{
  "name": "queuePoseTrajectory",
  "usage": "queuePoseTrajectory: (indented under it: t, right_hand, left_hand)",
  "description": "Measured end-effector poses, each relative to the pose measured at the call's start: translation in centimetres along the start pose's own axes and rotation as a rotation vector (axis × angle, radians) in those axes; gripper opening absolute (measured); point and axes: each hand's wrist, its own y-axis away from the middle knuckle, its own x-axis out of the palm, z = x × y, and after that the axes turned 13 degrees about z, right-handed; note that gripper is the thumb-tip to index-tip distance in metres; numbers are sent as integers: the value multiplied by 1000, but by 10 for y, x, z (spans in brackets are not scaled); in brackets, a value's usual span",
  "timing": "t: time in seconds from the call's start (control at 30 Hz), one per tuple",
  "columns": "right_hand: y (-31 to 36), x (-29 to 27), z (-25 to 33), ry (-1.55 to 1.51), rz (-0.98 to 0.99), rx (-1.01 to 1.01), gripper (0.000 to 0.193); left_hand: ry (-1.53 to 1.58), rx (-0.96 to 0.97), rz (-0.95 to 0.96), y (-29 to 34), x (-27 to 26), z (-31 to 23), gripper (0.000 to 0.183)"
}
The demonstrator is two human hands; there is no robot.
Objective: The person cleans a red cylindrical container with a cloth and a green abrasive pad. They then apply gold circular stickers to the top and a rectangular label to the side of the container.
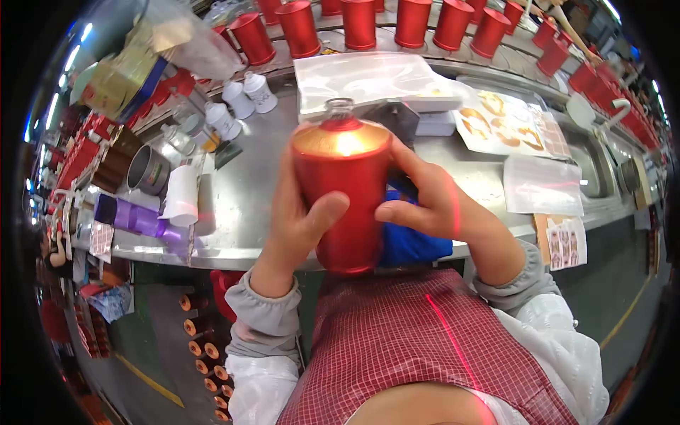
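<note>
A red bottle (pixel 345 205) with a gold shoulder and a clear glass neck stands upright between my two hands, close to my apron. My left hand (pixel 301 205) wraps its left side, with the thumb across the front. From the right, my right hand (pixel 425 195) grips it, thumb on the front face and fingers behind, partly hidden. Behind the bottle a dark angular block (pixel 393 119) sits on the metal table. A blue cloth (pixel 418 237) lies at the table edge under my right hand.
Red bottles (pixel 359 25) line a curved track at the back. A plastic-covered stack (pixel 368 74) and a sheet with gold decals (pixel 496 124) lie ahead. White spray bottles (pixel 222 120), a paper roll (pixel 182 195) and a purple bottle (pixel 134 216) are left; a sink (pixel 591 159) is right.
</note>
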Motion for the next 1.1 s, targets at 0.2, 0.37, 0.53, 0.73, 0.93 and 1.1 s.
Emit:
queuePoseTrajectory:
  t: [0.2,0.37,0.53,0.73,0.93,1.1]
  right_hand:
    - [49,-10,-24,-291,-67,357,70]
    - [43,-29,-44,-296,-94,474,73]
    - [35,-39,-49,-345,-76,426,76]
    - [47,-42,-76,-171,-57,344,81]
    - [40,-51,-63,-226,12,437,84]
    - [36,-49,-66,-243,13,385,83]
  left_hand:
    - [465,-490,60,-25,35,56,56]
    - [486,-503,79,-51,37,62,56]
    - [500,-512,-24,-48,30,83,56]
    - [249,-436,77,-44,38,74,63]
    - [280,-497,79,-59,41,59,63]
    - [451,-604,-53,-50,33,60,58]
